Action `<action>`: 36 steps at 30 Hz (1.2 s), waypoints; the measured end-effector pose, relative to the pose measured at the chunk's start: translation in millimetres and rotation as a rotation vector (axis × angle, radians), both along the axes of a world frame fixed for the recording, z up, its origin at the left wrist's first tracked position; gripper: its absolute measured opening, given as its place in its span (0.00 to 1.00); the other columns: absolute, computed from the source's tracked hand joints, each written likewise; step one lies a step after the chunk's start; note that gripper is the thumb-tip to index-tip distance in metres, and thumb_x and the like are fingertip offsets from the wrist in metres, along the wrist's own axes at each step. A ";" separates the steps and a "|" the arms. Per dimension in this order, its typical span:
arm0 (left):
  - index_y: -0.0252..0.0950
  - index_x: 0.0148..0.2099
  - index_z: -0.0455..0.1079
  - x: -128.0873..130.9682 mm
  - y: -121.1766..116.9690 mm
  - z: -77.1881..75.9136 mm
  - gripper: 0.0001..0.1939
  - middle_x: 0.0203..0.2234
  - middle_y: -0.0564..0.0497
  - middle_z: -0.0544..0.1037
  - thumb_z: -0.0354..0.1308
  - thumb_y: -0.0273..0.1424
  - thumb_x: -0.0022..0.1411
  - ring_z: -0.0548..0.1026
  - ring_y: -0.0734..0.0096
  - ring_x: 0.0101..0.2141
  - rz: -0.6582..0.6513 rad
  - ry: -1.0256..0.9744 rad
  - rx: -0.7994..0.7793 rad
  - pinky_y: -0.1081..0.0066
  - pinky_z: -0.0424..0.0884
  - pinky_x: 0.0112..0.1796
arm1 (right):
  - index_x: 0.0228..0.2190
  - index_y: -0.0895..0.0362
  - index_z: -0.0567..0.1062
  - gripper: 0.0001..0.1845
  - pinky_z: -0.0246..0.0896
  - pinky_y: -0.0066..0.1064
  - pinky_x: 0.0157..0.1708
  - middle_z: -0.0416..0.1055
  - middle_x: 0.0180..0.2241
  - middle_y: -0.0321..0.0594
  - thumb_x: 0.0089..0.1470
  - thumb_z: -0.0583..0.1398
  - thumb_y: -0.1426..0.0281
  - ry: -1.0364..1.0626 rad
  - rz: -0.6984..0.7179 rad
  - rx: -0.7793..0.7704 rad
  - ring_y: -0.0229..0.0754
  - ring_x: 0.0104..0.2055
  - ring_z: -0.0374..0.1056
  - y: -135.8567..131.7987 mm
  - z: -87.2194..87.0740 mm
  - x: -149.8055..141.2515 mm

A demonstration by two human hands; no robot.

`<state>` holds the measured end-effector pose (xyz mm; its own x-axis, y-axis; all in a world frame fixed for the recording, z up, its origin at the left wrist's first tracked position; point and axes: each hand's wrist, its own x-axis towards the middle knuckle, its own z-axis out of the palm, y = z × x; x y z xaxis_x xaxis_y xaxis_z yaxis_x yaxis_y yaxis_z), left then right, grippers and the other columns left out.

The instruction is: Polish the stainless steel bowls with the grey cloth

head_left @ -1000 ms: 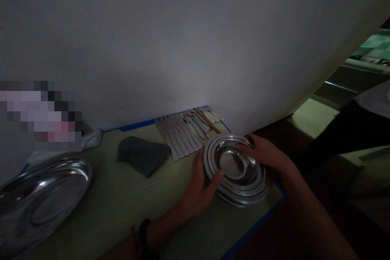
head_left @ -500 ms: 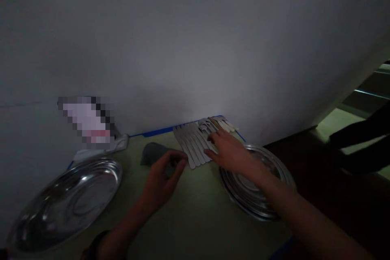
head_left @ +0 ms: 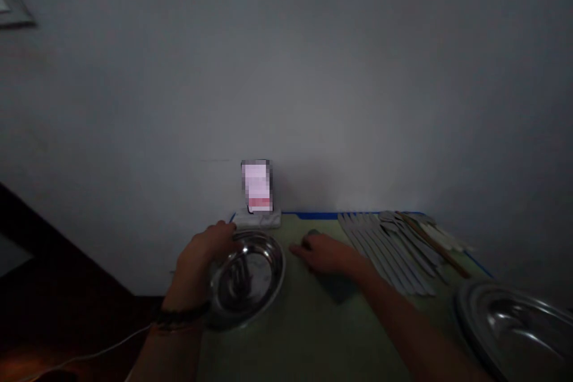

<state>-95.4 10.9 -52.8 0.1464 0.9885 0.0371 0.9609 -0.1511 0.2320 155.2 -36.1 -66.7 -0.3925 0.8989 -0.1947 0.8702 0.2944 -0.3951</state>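
Observation:
The scene is dim. My left hand (head_left: 201,262) grips the far left rim of a large steel plate (head_left: 250,280) that lies on the green table (head_left: 304,334). My right hand (head_left: 324,253) rests flat, fingers stretched out, on a dark grey cloth (head_left: 340,287) just right of that plate. A row of several steel knives and spoons (head_left: 394,248) lies further right, with a wooden chopstick (head_left: 432,245) among them. A stack of steel plates (head_left: 514,322) sits at the lower right edge.
A blurred-out small upright object on a white base (head_left: 258,215) stands against the white wall (head_left: 286,71). Blue tape (head_left: 313,215) marks the table's far edge. A white cable (head_left: 89,355) trails over the dark floor at lower left.
The view has swung left. My left hand moved from above the grey cloth to the large plate's rim. My right hand left the cutlery and now lies on the cloth.

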 end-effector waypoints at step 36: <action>0.32 0.42 0.71 39.5 -4.8 -6.5 0.18 0.39 0.38 0.79 0.53 0.39 0.54 0.77 0.59 0.35 -0.178 0.085 -0.250 0.68 0.69 0.34 | 0.50 0.63 0.68 0.34 0.55 0.38 0.54 0.62 0.55 0.56 0.37 0.63 0.79 0.146 -0.037 0.010 0.53 0.57 0.61 1.5 -50.4 59.8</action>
<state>-55.9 6.1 -59.2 0.3096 0.9241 -0.2241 0.9422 -0.2665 0.2029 215.0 -34.6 -117.1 -0.3828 0.9149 -0.1284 0.8138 0.2682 -0.5156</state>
